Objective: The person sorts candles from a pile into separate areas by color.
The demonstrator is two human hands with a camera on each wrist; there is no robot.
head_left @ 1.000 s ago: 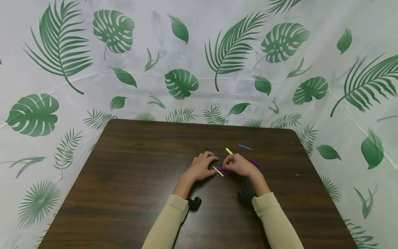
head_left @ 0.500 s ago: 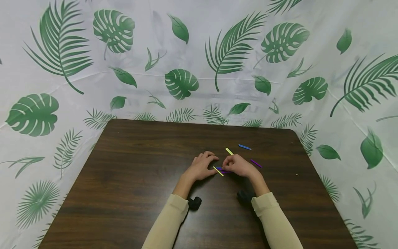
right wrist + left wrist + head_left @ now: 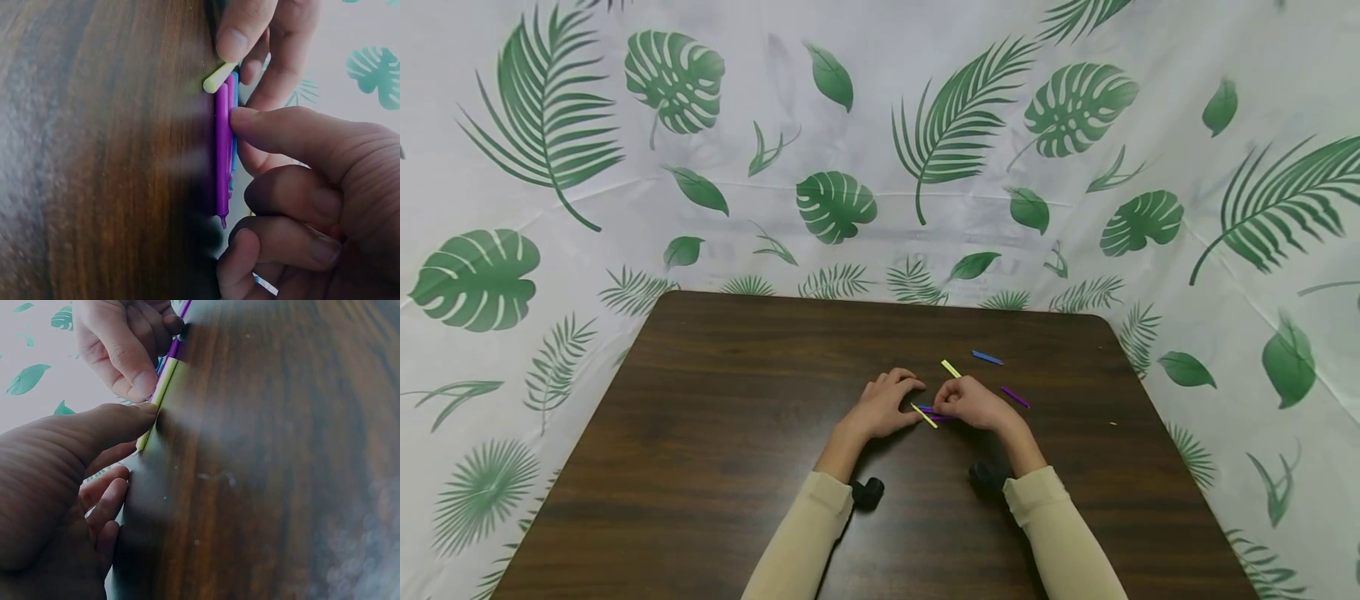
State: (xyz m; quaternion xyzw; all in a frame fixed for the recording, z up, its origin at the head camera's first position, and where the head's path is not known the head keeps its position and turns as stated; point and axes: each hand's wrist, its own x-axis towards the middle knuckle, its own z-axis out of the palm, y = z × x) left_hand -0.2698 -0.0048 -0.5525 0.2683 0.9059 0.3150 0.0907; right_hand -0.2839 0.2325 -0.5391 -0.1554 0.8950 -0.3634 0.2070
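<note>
Slim candles lie together in front of the hands. A yellow candle (image 3: 925,416) slants across the left ends of two purple candles (image 3: 222,150) and a blue candle (image 3: 236,94), which lie side by side. My left hand (image 3: 883,404) arches over the table, its thumb on the yellow candle and its index finger apart from the thumb. Opposite it, the thumb and index finger of my right hand (image 3: 977,404) pinch at the blue candle, right beside the purple ones. The right hand's other fingers are curled, and it hides part of the row in the head view.
Beyond the right hand lie another yellow candle (image 3: 951,368), a blue candle (image 3: 987,357) and a purple candle (image 3: 1016,397). A tiny pale bit (image 3: 1113,423) is farther right on the dark wooden table (image 3: 715,467). Leaf-patterned cloth (image 3: 835,100) hangs behind the table.
The head view has tilted slightly, shifting everything a little. Both hands and the candles keep nearly the same places.
</note>
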